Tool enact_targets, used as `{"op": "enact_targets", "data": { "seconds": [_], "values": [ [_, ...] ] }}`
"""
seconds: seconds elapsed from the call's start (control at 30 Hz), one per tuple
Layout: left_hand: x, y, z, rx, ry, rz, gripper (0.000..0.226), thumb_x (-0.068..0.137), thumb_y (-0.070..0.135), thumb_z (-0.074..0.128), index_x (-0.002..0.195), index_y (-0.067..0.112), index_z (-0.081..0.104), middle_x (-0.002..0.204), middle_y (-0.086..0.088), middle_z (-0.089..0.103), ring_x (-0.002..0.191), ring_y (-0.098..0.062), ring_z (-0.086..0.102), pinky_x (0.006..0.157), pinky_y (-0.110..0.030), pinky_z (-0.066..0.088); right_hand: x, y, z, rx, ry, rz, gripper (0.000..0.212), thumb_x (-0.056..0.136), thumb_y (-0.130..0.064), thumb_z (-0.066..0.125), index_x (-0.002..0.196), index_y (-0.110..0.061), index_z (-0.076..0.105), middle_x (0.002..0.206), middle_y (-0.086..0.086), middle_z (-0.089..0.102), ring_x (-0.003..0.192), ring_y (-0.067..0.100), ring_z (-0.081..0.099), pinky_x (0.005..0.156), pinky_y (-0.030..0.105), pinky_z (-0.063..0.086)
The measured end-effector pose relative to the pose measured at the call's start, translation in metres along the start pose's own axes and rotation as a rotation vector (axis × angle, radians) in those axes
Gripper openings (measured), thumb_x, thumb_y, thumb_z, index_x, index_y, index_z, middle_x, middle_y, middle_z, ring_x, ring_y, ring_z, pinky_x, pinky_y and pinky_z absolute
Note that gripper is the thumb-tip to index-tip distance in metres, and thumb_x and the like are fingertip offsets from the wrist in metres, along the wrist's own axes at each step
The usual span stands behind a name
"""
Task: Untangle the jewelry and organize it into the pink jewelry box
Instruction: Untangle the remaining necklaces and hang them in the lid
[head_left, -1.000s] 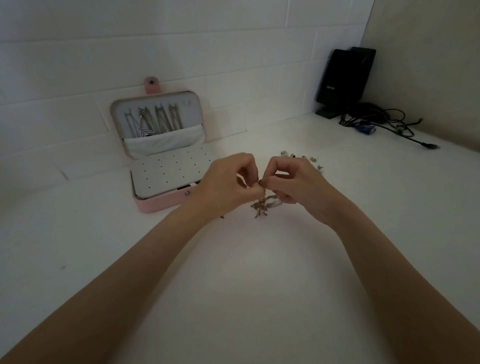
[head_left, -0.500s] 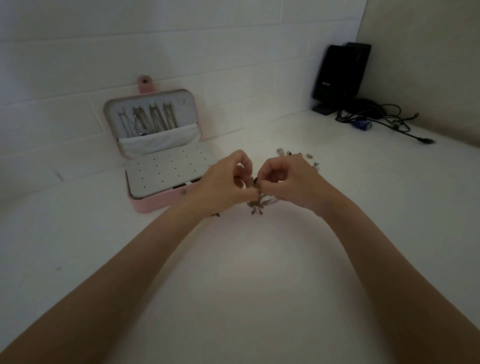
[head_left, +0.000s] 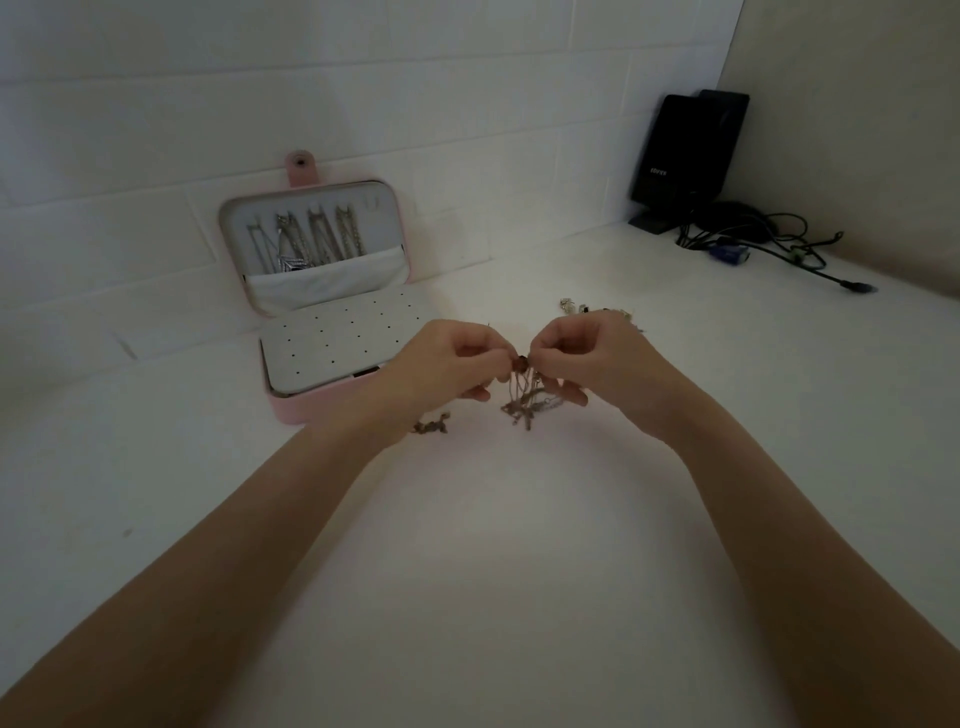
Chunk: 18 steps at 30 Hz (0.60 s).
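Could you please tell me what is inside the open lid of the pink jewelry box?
Several chains hang in the pink jewelry box lid, their lower ends tucked into a white pocket, whose contents are hidden.

My forearms reach in from both lower corners and meet at centre. My left hand (head_left: 441, 364) and right hand (head_left: 587, 358) face each other, knuckles up, fingers curled, thumb and forefinger tips pinching a chain (head_left: 524, 400) between them.

White counter (head_left: 519, 597), open pink jewelry box (head_left: 311, 405), loose jewelry (head_left: 431, 427), black speaker (head_left: 680, 156), cables (head_left: 769, 244)
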<state>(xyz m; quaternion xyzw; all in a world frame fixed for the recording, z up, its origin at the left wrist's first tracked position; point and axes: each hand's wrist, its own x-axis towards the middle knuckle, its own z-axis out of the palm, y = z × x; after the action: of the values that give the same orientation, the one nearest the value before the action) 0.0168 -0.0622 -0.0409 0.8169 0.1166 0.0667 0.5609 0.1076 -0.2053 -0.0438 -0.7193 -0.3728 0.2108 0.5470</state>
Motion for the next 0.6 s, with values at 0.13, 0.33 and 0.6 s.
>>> {"op": "enact_targets", "data": {
  "seconds": [0.13,0.33,0.6],
  "values": [
    [-0.0005,0.0021,0.0006,-0.267,-0.07,-0.162,0.023,0.089,0.011,0.052,0.07,0.012,0.065,0.06,0.004,0.055,0.058,-0.007,0.047,0.06,-0.019,0.048,-0.0003,-0.0016,0.0001,0.092,-0.038,0.008,0.014,0.086,0.003,0.058,0.074,-0.002,0.061,0.062,0.005,0.058,0.044,0.008,0.046,0.046,0.017,0.04],
    [-0.0003,0.0016,0.0038,-0.114,-0.095,-0.116,0.015,0.09,0.01,0.052,0.08,0.005,0.062,0.065,0.0,0.051,0.058,-0.007,0.045,0.062,-0.018,0.047,-0.0012,-0.0001,0.0,0.153,-0.016,-0.066,0.021,0.081,0.014,0.056,0.075,-0.006,0.053,0.073,0.015,0.058,0.049,0.013,0.047,0.05,0.018,0.041],
    [0.0014,-0.0004,0.0045,-0.138,0.004,-0.098,0.016,0.087,0.007,0.055,0.071,0.011,0.059,0.069,0.002,0.056,0.068,-0.006,0.053,0.067,-0.018,0.051,0.0011,0.0012,-0.0003,0.192,-0.013,-0.034,0.016,0.083,0.01,0.059,0.082,-0.006,0.055,0.074,0.015,0.059,0.059,0.021,0.044,0.052,0.021,0.041]
  ]
}}
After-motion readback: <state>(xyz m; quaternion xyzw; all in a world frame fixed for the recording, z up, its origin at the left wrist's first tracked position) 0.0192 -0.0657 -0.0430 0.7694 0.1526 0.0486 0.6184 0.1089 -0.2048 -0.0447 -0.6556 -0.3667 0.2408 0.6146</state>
